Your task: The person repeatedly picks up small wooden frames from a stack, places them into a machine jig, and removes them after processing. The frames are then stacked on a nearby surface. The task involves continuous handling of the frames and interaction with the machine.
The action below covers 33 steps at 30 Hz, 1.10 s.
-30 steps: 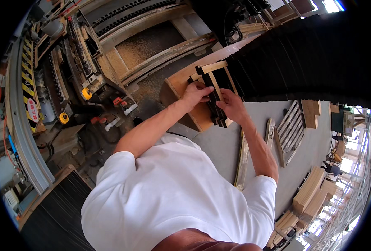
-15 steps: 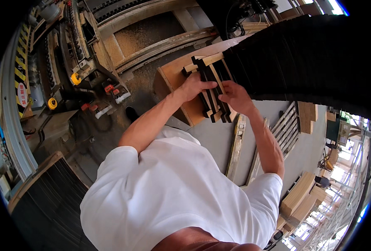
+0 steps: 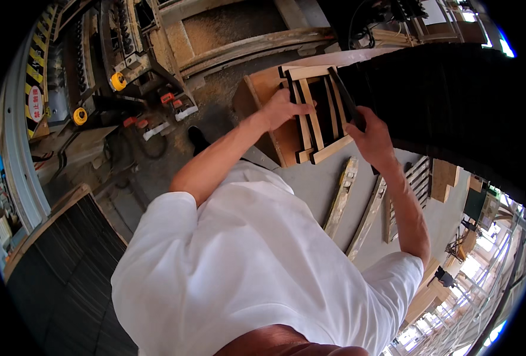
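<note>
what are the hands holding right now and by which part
Right hand: a dark strip, gripped along its nearer half. Left hand: at the pale slats; whether it grips one cannot be told.

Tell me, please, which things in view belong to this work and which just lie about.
In use, apparently: straight pale wooden strips, at left hand; long dark strip, in right hand.

Lying about, seemingly: long pale worn beam; slatted grey pallet.
</note>
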Available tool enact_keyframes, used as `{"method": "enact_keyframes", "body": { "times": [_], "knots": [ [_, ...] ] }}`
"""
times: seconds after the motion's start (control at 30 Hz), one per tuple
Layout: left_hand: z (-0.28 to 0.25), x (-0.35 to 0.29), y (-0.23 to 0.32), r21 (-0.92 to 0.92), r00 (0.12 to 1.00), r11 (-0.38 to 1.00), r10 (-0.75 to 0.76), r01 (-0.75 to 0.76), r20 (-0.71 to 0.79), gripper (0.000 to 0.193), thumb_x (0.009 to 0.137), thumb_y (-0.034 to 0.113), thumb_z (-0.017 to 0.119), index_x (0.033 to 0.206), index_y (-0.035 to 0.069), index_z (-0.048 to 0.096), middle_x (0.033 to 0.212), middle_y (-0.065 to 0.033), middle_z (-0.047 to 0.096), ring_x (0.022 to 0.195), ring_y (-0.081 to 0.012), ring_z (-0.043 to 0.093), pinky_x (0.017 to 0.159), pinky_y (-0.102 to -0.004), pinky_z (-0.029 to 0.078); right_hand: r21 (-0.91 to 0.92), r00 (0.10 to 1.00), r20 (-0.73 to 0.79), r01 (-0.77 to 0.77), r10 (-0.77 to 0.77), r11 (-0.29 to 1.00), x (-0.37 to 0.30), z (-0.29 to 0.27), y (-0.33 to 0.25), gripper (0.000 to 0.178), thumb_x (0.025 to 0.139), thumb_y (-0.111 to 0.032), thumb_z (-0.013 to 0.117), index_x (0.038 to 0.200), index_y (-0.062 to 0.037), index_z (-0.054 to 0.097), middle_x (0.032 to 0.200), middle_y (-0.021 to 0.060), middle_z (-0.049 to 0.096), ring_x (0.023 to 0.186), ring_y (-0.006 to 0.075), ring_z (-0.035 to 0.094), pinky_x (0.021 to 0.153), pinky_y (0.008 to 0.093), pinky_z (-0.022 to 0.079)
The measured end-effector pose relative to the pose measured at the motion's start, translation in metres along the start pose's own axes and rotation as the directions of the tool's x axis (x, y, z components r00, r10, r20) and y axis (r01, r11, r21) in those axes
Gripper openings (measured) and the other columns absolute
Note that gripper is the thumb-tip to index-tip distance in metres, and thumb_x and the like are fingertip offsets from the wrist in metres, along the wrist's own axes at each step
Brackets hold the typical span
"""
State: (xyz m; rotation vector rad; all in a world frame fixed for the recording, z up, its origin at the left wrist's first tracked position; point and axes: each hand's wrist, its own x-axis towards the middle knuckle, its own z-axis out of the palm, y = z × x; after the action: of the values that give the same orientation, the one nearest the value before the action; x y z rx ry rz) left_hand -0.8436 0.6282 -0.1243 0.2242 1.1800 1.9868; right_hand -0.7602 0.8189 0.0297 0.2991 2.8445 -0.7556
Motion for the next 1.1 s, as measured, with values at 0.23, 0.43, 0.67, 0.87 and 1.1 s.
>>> {"method": "enact_keyframes", "body": {
  "times": [0.23, 0.43, 0.67, 0.87, 1.1],
  "knots": [
    [-0.020, -0.014, 0.016, 0.934, 0.963, 0.298, -0.237, 0.196, -0.126, 0.057, 0.085, 0.053, 0.056, 0.074, -0.002, 0.065, 0.060, -0.0151, 0.061, 0.058, -0.0278, 0.061, 0.058, -0.0379, 0.047, 0.493, 0.992, -0.076, -0.049, 0.099, 0.869, 0.001, -0.015, -0.037, 0.039, 0.092, -0.022, 0.056, 0.121, 0.0032, 0.052, 0.080, 0.0020, 0.059, 0.067, 0.0072, 0.049, 0.059, 0.0220, 0.042],
    [-0.076, -0.074, 0.037, 0.577, 0.989, 0.813, 0.012, 0.076, -0.148, 0.028, 0.090, 0.026, 0.060, 0.095, -0.001, 0.062, 0.083, -0.0075, 0.067, 0.077, -0.0138, 0.064, 0.069, -0.0290, 0.052, 0.646, 0.992, 0.011, 0.087, -0.124, 0.759, 0.020, -0.011, -0.068, 0.033, 0.091, -0.013, 0.057, 0.120, 0.0025, 0.054, 0.078, -0.0037, 0.052, 0.065, 0.0022, 0.042, 0.054, 0.0189, 0.035],
    [-0.205, -0.152, 0.202, 0.352, 0.488, 0.882, 0.468, -0.314, -0.736, 0.023, 0.095, 0.022, 0.051, 0.098, 0.002, 0.061, 0.086, -0.0061, 0.065, 0.075, -0.0133, 0.062, 0.069, -0.0278, 0.052, 0.502, 0.959, 0.074, 0.200, -0.273, 0.841, 0.061, 0.011, -0.125, 0.034, 0.085, -0.008, 0.064, 0.115, 0.0043, 0.058, 0.089, 0.0009, 0.059, 0.078, 0.0060, 0.051, 0.069, 0.0199, 0.042],
    [-0.409, -0.135, 0.295, 0.056, 0.255, 0.803, 0.254, -0.593, -0.933, 0.049, 0.090, 0.034, 0.059, 0.120, -0.002, 0.048, 0.110, -0.0172, 0.058, 0.096, -0.0274, 0.061, 0.079, -0.0378, 0.054, 0.480, 0.935, 0.098, 0.255, -0.340, 0.839, 0.096, 0.048, -0.188, 0.031, 0.080, 0.000, 0.064, 0.111, 0.0050, 0.058, 0.088, 0.0038, 0.058, 0.080, 0.0096, 0.054, 0.071, 0.0234, 0.045],
    [-0.487, -0.075, 0.348, -0.045, 0.280, 0.784, 0.167, -0.620, -0.945, 0.062, 0.087, 0.040, 0.061, 0.129, -0.001, 0.042, 0.121, -0.0225, 0.048, 0.108, -0.0356, 0.054, 0.092, -0.0470, 0.049, 0.525, 0.932, 0.267, 0.073, -0.245, 0.848, 0.116, 0.065, -0.226, 0.036, 0.078, 0.001, 0.065, 0.114, 0.0043, 0.058, 0.095, 0.0062, 0.064, 0.087, 0.0111, 0.058, 0.079, 0.0235, 0.045]
  ]
}}
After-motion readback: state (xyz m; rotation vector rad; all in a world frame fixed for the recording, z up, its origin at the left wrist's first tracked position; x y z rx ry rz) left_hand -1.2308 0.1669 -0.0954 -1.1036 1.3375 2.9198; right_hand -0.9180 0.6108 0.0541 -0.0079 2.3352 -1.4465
